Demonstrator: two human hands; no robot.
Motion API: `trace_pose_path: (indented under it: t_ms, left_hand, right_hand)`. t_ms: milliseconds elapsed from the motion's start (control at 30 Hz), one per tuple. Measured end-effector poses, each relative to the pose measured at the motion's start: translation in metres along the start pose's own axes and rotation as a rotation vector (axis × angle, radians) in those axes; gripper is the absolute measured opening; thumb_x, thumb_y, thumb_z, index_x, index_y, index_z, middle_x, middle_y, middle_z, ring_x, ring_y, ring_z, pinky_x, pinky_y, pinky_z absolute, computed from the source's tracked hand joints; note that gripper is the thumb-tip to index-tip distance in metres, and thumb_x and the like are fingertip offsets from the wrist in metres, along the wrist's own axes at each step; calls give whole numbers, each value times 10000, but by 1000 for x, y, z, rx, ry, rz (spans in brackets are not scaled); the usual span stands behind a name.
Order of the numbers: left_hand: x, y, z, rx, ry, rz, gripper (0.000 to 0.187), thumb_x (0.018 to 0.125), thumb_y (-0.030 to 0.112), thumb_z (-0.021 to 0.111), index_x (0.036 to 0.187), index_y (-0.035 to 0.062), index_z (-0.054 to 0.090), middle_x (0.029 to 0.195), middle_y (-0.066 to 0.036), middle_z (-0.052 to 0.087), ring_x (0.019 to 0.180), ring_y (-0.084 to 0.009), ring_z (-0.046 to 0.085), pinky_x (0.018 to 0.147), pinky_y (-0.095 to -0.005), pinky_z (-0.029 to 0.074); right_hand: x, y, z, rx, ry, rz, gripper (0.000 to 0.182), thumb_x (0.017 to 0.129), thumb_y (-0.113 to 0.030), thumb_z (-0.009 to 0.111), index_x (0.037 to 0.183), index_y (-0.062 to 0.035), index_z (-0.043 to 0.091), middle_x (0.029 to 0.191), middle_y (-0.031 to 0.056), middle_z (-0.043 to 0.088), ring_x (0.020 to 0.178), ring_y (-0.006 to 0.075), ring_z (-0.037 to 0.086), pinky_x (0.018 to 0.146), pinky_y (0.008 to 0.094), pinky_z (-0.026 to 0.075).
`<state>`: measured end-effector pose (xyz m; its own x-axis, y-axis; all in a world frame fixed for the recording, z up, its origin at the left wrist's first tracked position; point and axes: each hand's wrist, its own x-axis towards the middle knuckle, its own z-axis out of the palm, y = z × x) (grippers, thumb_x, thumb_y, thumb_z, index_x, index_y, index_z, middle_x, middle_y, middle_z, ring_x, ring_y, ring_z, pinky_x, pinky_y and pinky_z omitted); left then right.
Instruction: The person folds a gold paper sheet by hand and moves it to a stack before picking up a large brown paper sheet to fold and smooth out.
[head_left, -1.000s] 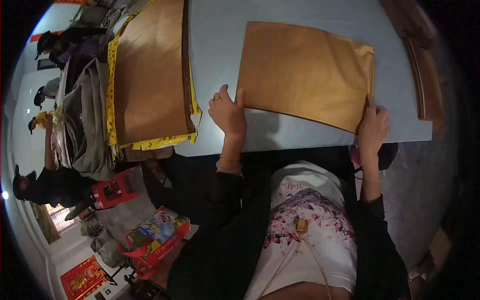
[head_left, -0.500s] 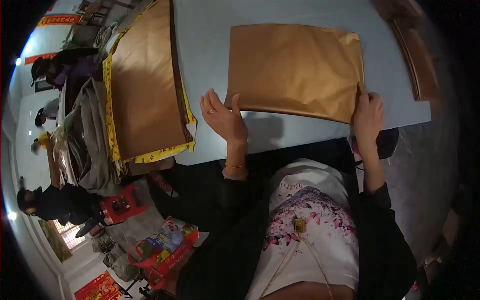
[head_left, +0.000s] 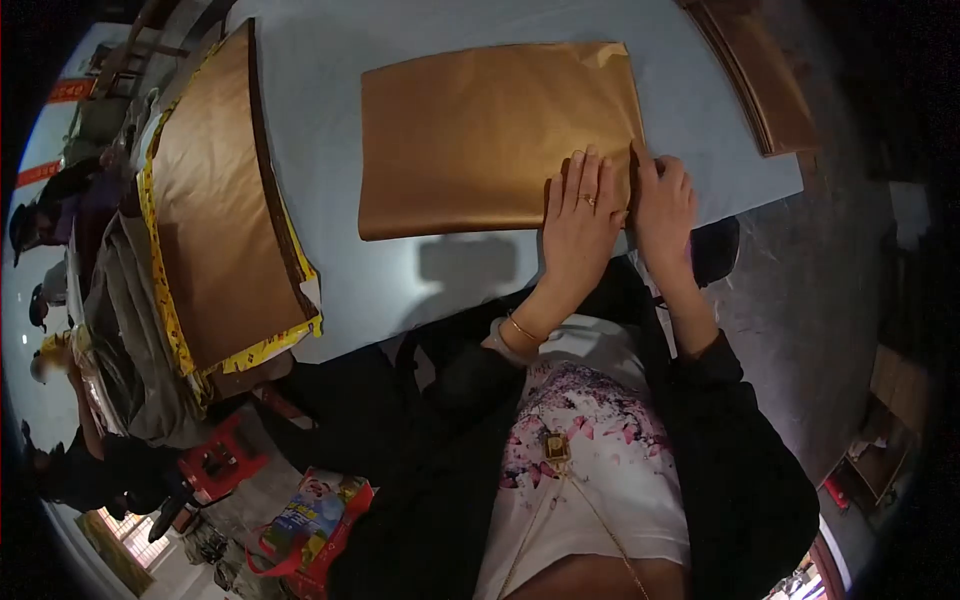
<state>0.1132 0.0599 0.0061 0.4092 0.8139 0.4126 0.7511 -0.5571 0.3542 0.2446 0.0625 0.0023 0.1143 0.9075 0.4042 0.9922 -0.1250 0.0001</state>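
Note:
A folded gold-brown sheet (head_left: 480,140) lies on the pale grey tabletop (head_left: 330,130). My left hand (head_left: 582,225), with a ring and a bracelet, rests flat on the sheet's lower right part, its fingers stretched out. Right beside it, my right hand (head_left: 662,215) is at the sheet's right edge. Its index finger points up along that edge and the other fingers are bent; whether it pinches the edge is hidden.
A stack of brown sheets (head_left: 215,220) with yellow wrapping lies at the left. More folded brown sheets (head_left: 765,90) lie at the upper right table edge. Other people (head_left: 90,470) are at the far left, near a red stool (head_left: 222,460) and a red bag (head_left: 320,520).
My left hand has moved right, from the sheet's lower left corner onto its lower right part. My right hand stays at the right edge. The whole view has shifted.

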Motion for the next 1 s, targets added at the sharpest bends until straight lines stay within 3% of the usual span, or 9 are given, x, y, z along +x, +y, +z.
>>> trace_pose_path:
  t_ms: [133, 233, 333, 533, 733, 867, 1000]
  left_hand:
    - [-4, -3, 5, -9, -51, -50, 702, 811, 317, 664, 1349, -32, 378, 1430, -190, 327, 1313, -360, 340, 1042, -472, 312]
    - [-8, -9, 4, 0, -38, -163, 777, 817, 453, 632, 1354, -43, 369, 1446, -214, 310, 1327, -375, 318, 1054, -479, 290]
    - [-13, -20, 0, 44, -89, -215, 823, 817, 449, 618, 1397, -40, 299, 1476, -221, 252, 1355, -374, 266, 1084, -466, 250]
    - [-30, -56, -24, 13, -21, -285, 862, 778, 503, 647, 1363, -61, 360, 1445, -241, 311, 1342, -388, 289, 1078, -466, 258]
    - [-47, -108, -60, 269, -18, -367, 886, 758, 550, 645, 1314, -95, 400, 1405, -249, 370, 1322, -395, 325, 1079, -455, 278]
    - [-67, -144, -81, 218, 29, -411, 916, 743, 537, 669, 1363, -59, 353, 1435, -246, 327, 1335, -409, 294, 1078, -497, 262]
    - [-80, -168, -101, 292, -52, -531, 940, 744, 575, 662, 1390, -24, 333, 1464, -221, 297, 1372, -393, 235, 1098, -518, 209]
  right_hand:
    - [0, 1, 2, 31, 8, -8, 427, 836, -111, 496, 1254, -186, 542, 974, 63, 526, 833, 247, 541, 728, 354, 428]
    - [0, 0, 2, 63, -11, 19, 432, 829, -108, 508, 1253, -183, 542, 989, 63, 528, 837, 249, 545, 727, 360, 430]
    - [-1, 3, 5, 47, -9, -9, 443, 825, -103, 512, 1260, -183, 541, 1000, 71, 527, 835, 255, 544, 720, 364, 430]
    - [-1, 3, 5, 39, 16, -22, 466, 818, -83, 519, 1272, -191, 541, 1007, 85, 535, 821, 260, 543, 714, 365, 431]
    - [-2, 4, 8, -4, 40, -40, 460, 824, -81, 523, 1269, -195, 546, 1025, 78, 541, 840, 256, 552, 714, 356, 431]
    - [-2, 3, 5, 13, 4, -26, 457, 834, -75, 517, 1274, -196, 544, 1039, 85, 544, 862, 261, 554, 736, 363, 436]
    - [-1, 4, 7, 36, -19, -27, 450, 847, -73, 511, 1281, -191, 537, 1059, 103, 538, 887, 277, 550, 764, 373, 441]
